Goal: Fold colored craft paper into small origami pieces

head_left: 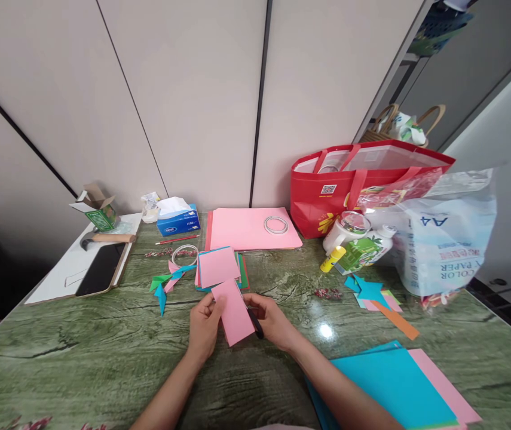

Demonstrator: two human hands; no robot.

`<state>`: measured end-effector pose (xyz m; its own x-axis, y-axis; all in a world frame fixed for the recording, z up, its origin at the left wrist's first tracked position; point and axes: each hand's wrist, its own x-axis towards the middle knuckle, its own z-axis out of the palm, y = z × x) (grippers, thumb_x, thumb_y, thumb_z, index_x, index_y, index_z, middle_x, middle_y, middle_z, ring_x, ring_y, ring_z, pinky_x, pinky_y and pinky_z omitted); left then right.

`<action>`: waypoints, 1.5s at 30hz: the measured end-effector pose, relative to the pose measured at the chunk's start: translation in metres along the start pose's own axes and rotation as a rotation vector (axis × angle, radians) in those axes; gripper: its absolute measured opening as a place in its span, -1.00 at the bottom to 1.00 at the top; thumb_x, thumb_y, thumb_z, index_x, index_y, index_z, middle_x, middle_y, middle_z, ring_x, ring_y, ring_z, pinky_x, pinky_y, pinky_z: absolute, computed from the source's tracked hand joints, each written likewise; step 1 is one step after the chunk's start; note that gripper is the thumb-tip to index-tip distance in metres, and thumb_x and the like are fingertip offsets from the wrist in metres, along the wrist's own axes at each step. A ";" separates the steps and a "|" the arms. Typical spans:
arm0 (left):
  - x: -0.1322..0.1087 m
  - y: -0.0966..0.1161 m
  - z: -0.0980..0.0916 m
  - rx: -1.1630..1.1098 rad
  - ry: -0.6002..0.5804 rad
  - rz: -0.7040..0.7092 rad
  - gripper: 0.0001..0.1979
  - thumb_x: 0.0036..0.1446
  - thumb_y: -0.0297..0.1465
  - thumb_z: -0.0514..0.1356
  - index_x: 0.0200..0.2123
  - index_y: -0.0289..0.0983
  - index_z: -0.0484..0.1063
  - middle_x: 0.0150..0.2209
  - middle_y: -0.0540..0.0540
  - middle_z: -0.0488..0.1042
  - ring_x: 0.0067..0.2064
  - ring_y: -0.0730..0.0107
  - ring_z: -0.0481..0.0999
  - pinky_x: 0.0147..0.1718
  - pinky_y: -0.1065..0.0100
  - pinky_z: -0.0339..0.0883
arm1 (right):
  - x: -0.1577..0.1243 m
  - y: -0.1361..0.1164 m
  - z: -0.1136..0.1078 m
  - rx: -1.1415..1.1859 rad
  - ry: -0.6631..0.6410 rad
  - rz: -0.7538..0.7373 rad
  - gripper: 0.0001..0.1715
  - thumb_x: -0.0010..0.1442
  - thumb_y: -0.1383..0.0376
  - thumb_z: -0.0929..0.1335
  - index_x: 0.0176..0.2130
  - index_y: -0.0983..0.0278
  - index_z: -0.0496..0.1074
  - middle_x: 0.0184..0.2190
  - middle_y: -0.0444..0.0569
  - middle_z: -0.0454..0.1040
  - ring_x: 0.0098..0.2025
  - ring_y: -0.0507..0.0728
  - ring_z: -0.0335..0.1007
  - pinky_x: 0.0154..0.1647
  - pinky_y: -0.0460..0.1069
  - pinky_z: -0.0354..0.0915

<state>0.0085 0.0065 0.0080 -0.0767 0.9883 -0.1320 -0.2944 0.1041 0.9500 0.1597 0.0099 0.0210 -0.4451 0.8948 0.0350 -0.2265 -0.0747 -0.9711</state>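
Note:
My left hand [204, 329] pinches a folded-looking pink paper rectangle [236, 316] by its left edge, thumb on top. Black-handled scissors [256, 326] are in my right hand [272, 322], along the paper's right side; most of the blades is hidden behind the paper. Just beyond my hands lies a stack of small coloured paper squares with a pink sheet [217, 267] on top. Left of that stack are folded blue, green and pink paper pieces [161, 292] and a white ring [185, 255].
Large pink sheets [241, 227] lie against the wall. At right stand a red bag [309, 200], a yellow glue stick [333, 259], a white mug [342, 233] and a plastic paper pack [447, 239]. Blue sheets [385, 382] lie near my right forearm. A phone [100, 269] and hammer [112, 237] are left.

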 end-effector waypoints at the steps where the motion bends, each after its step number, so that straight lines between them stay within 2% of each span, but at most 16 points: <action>1: 0.000 0.000 0.000 0.000 -0.001 -0.001 -0.68 -0.09 -0.27 0.24 -0.26 -0.33 0.44 -0.57 0.01 0.47 -0.59 0.50 0.36 -0.60 0.49 0.28 | 0.000 0.000 0.000 -0.002 0.001 -0.001 -0.65 -0.06 0.32 0.38 -0.19 0.27 0.41 -0.30 -0.06 0.45 -0.30 0.04 0.36 -0.23 -0.05 0.27; 14: 0.001 -0.001 0.000 -0.004 0.019 0.007 -0.66 -0.13 -0.28 0.27 -0.26 -0.35 0.46 -0.56 -0.01 0.48 -0.59 0.50 0.37 -0.59 0.49 0.29 | 0.001 0.004 -0.001 -0.027 0.018 -0.020 -0.64 -0.07 0.31 0.38 -0.18 0.25 0.43 -0.30 -0.06 0.46 -0.28 0.06 0.36 -0.20 -0.02 0.27; 18: 0.001 -0.001 0.000 -0.020 0.001 -0.003 -0.65 -0.13 -0.28 0.26 -0.24 -0.34 0.45 -0.54 -0.02 0.50 -0.58 0.49 0.38 -0.59 0.48 0.29 | 0.002 0.007 -0.001 -0.014 0.089 0.023 -0.66 -0.06 0.25 0.38 -0.21 0.26 0.41 -0.32 -0.08 0.45 -0.33 0.04 0.35 -0.27 -0.04 0.29; 21: 0.001 -0.001 0.000 -0.035 -0.002 -0.008 -0.66 -0.12 -0.29 0.26 -0.24 -0.32 0.46 -0.51 -0.03 0.52 -0.54 0.47 0.40 -0.56 0.46 0.31 | 0.004 0.009 -0.010 -0.068 0.160 0.036 -0.62 -0.09 0.24 0.39 -0.21 0.28 0.37 -0.34 -0.08 0.43 -0.37 0.03 0.35 -0.34 -0.06 0.29; 23: 0.001 -0.002 0.000 -0.035 0.011 -0.006 -0.68 -0.12 -0.29 0.26 -0.26 -0.33 0.47 -0.49 -0.04 0.52 -0.52 0.46 0.41 -0.53 0.46 0.32 | 0.005 0.009 -0.022 -0.266 0.235 -0.001 -0.53 -0.14 0.28 0.41 -0.17 0.28 0.34 -0.33 -0.06 0.43 -0.39 0.05 0.34 -0.36 -0.06 0.28; 25: 0.002 -0.002 0.000 -0.025 0.019 -0.002 -0.70 -0.12 -0.30 0.26 -0.30 -0.34 0.49 -0.48 -0.05 0.53 -0.50 0.46 0.41 -0.51 0.47 0.31 | 0.004 0.005 -0.036 -0.623 0.398 -0.068 -0.50 -0.15 0.35 0.39 -0.13 0.28 0.34 -0.30 -0.03 0.42 -0.34 0.10 0.33 -0.30 -0.02 0.27; 27: 0.003 -0.003 0.000 -0.008 0.020 0.002 -0.72 -0.13 -0.29 0.27 -0.33 -0.34 0.51 -0.47 -0.06 0.53 -0.49 0.46 0.40 -0.50 0.48 0.31 | 0.002 0.001 -0.051 -0.947 0.473 -0.054 -0.49 -0.10 0.43 0.32 -0.08 0.29 0.32 -0.21 0.03 0.39 -0.28 0.13 0.34 -0.23 0.00 0.24; 29: 0.003 -0.005 0.000 0.004 0.028 -0.001 -0.72 -0.14 -0.28 0.27 -0.35 -0.34 0.51 -0.46 -0.06 0.53 -0.49 0.47 0.39 -0.51 0.48 0.30 | 0.000 -0.003 -0.061 -1.181 0.483 0.007 -0.48 -0.05 0.47 0.27 -0.04 0.28 0.31 -0.13 0.06 0.37 -0.25 0.14 0.36 -0.20 0.00 0.21; 31: 0.003 -0.006 0.000 0.006 0.052 -0.012 -0.70 -0.17 -0.27 0.28 -0.36 -0.35 0.52 -0.48 -0.05 0.52 -0.53 0.49 0.37 -0.56 0.49 0.29 | -0.003 -0.006 -0.067 -1.341 0.453 0.057 -0.52 0.00 0.51 0.22 -0.06 0.29 0.34 -0.14 0.07 0.40 -0.21 0.16 0.36 -0.16 0.00 0.18; 33: 0.004 -0.007 0.000 -0.008 0.088 -0.028 -0.67 -0.19 -0.25 0.29 -0.35 -0.35 0.52 -0.50 -0.05 0.50 -0.55 0.49 0.36 -0.61 0.48 0.28 | -0.004 -0.008 -0.068 -1.440 0.430 0.082 -0.55 0.03 0.54 0.19 -0.11 0.27 0.38 -0.20 0.05 0.45 -0.20 0.16 0.36 -0.09 0.03 0.11; 35: 0.005 -0.008 0.000 -0.038 0.120 -0.036 -0.67 -0.21 -0.26 0.30 -0.36 -0.35 0.52 -0.49 -0.04 0.50 -0.54 0.49 0.36 -0.60 0.46 0.31 | -0.004 -0.009 -0.064 -1.483 0.468 0.071 -0.61 0.07 0.53 0.19 -0.17 0.25 0.41 -0.26 0.04 0.49 -0.18 0.18 0.34 -0.02 0.10 0.02; 37: 0.006 -0.009 0.000 -0.070 0.130 -0.029 -0.71 -0.21 -0.27 0.31 -0.40 -0.35 0.52 -0.49 -0.03 0.50 -0.52 0.48 0.38 -0.56 0.45 0.33 | -0.003 -0.009 -0.057 -1.433 0.551 0.027 -0.72 0.11 0.45 0.21 -0.23 0.26 0.44 -0.29 0.06 0.50 -0.14 0.22 0.31 0.00 0.16 -0.02; 38: 0.006 -0.009 0.000 -0.083 0.128 -0.021 -0.73 -0.20 -0.27 0.30 -0.43 -0.36 0.52 -0.50 -0.02 0.49 -0.52 0.49 0.38 -0.54 0.45 0.34 | -0.003 -0.009 -0.052 -1.351 0.580 0.001 -0.78 0.13 0.38 0.23 -0.25 0.27 0.44 -0.30 0.08 0.49 -0.13 0.23 0.30 -0.03 0.16 0.03; 40: 0.007 -0.009 0.001 -0.105 0.115 -0.012 -0.76 -0.17 -0.28 0.29 -0.48 -0.36 0.52 -0.53 -0.01 0.48 -0.51 0.50 0.39 -0.53 0.47 0.34 | -0.001 -0.006 -0.040 -1.027 0.472 -0.060 -0.77 0.13 0.27 0.26 -0.21 0.27 0.40 -0.26 0.06 0.48 -0.19 0.17 0.35 -0.13 0.06 0.18; 42: 0.007 -0.008 0.003 -0.137 0.087 -0.021 -0.77 -0.16 -0.29 0.29 -0.47 -0.36 0.52 -0.52 -0.01 0.49 -0.50 0.48 0.41 -0.50 0.45 0.35 | 0.001 0.001 -0.026 -0.631 0.313 -0.028 -0.69 0.07 0.23 0.31 -0.16 0.26 0.35 -0.27 0.02 0.48 -0.29 0.11 0.40 -0.29 -0.02 0.28; 45: 0.006 -0.006 0.005 -0.176 0.042 -0.055 -0.76 -0.15 -0.30 0.29 -0.40 -0.35 0.52 -0.47 -0.06 0.53 -0.47 0.44 0.45 -0.46 0.40 0.38 | 0.004 0.014 -0.011 -0.349 0.242 0.044 -0.67 -0.06 0.22 0.38 -0.25 0.29 0.35 -0.39 -0.03 0.48 -0.38 0.08 0.40 -0.38 -0.05 0.30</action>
<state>0.0142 0.0123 0.0031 -0.0940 0.9758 -0.1976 -0.4611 0.1332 0.8773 0.1645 0.0177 0.0047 -0.2226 0.9746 -0.0247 0.1135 0.0007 -0.9935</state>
